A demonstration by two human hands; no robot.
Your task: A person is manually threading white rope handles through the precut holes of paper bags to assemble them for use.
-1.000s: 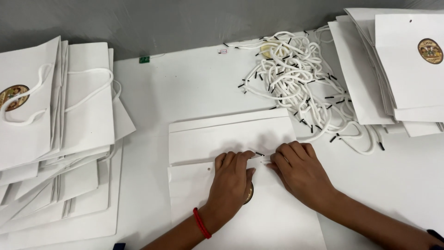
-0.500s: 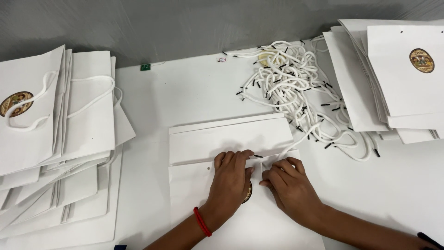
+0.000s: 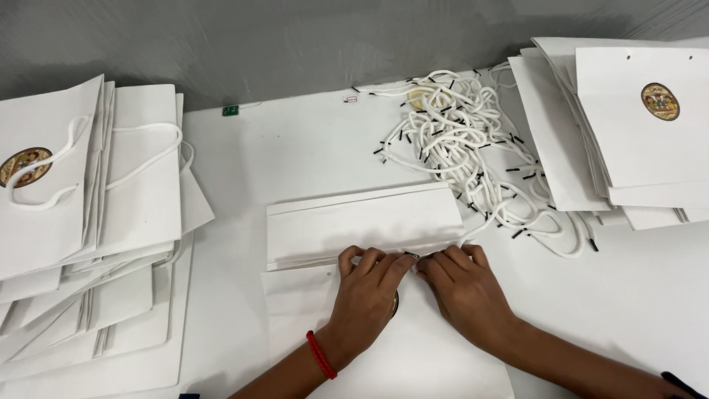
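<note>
On the white surface the flat paper bag lies in front of us, long axis left to right, folded top edge pointing away. Since a moment ago our right hand has slid in to meet our left hand at that edge — fingers now pinched narrow on a black-tipped white cord, so threading looks underway.

A broad white flat worktable fills the view; behind its far edge rises a dull grey wrinkled wall, evenly and softly lit from above.
</note>
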